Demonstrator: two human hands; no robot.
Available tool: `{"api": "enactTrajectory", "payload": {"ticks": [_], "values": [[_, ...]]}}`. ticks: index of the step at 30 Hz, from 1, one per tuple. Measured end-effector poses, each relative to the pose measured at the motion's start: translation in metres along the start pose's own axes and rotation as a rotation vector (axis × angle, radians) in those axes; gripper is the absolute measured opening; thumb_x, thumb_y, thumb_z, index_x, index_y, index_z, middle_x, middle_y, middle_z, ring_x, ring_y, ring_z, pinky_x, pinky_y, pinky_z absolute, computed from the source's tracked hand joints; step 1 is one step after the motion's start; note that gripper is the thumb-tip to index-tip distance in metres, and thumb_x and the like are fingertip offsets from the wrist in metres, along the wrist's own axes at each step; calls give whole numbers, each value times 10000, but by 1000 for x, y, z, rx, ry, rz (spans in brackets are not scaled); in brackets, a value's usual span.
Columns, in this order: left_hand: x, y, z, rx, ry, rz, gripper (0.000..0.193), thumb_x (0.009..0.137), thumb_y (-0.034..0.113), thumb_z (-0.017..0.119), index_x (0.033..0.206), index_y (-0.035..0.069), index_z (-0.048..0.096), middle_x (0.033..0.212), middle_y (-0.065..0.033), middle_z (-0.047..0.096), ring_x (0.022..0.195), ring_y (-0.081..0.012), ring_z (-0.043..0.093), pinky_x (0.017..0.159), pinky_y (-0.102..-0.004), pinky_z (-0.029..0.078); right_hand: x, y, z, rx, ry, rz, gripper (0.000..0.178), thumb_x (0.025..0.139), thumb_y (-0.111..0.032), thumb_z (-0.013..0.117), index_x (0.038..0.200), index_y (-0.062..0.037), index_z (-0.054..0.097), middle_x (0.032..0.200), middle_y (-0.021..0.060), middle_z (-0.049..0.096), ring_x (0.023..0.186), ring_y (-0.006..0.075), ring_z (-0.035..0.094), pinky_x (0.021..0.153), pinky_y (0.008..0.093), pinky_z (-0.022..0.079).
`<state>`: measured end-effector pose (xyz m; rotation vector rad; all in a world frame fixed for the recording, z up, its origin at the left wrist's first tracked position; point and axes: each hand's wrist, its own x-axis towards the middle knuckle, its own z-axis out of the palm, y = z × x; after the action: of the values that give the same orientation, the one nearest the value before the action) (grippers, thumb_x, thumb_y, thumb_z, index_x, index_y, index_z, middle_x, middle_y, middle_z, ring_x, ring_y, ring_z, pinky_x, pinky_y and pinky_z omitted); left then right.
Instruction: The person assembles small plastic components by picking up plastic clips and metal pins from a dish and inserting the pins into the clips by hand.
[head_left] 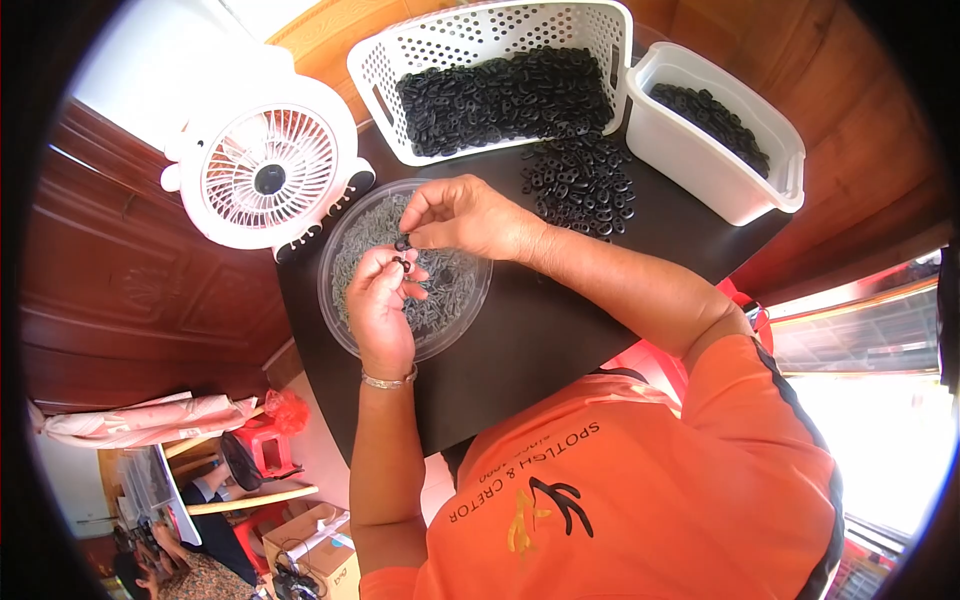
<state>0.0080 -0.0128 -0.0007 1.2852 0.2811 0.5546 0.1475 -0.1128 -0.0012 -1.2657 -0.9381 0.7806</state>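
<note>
Over a round clear tub of small grey pieces, my two hands meet, fingertips almost touching. My left hand, with a bracelet at its wrist, pinches a small black oval part with a hole between thumb and fingers. Just above it, my right hand comes in from the right and closes its thumb and fingers on another small dark piece, mostly covered by the fingertips. Whether the two pieces touch cannot be made out. A loose heap of black oval parts with holes lies right of my right hand.
At the back of the dark table a white perforated basket holds many black parts. Right of it stands a white bin with more. A white fan is at the left. Behind, on the lower left, another person sits near a cardboard box.
</note>
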Motion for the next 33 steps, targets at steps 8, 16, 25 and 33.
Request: {"api": "enactTrajectory", "payload": {"ticks": [8,16,25,33], "values": [[0,-4,-7,-13,33,47,116,877,106,477,834,19,540,747,-46,553,618,-121,544,544,-228,429,-3,-4,9,189,75,-58,142,791,-3,654,928,1,615,881,44,629,829,104,590,773,245,486],[-1,-8,-3,21,97,23,104,885,84,475,820,27,531,697,-29,526,574,-106,515,516,-219,417,-6,0,17,322,122,-33,142,796,-4,645,935,-9,615,891,35,627,823,101,593,763,239,492],[-3,-9,-1,78,106,56,110,882,119,482,830,34,528,681,-25,516,566,-104,507,517,-219,398,-7,3,20,287,144,-55,141,803,4,635,941,-13,615,900,31,630,846,94,588,786,239,483],[-2,-9,-4,95,99,82,121,875,139,494,828,32,528,680,-27,508,567,-116,511,514,-227,398,-7,2,23,233,119,-72,164,807,-2,636,970,7,631,907,41,645,865,86,584,808,244,478]]}}
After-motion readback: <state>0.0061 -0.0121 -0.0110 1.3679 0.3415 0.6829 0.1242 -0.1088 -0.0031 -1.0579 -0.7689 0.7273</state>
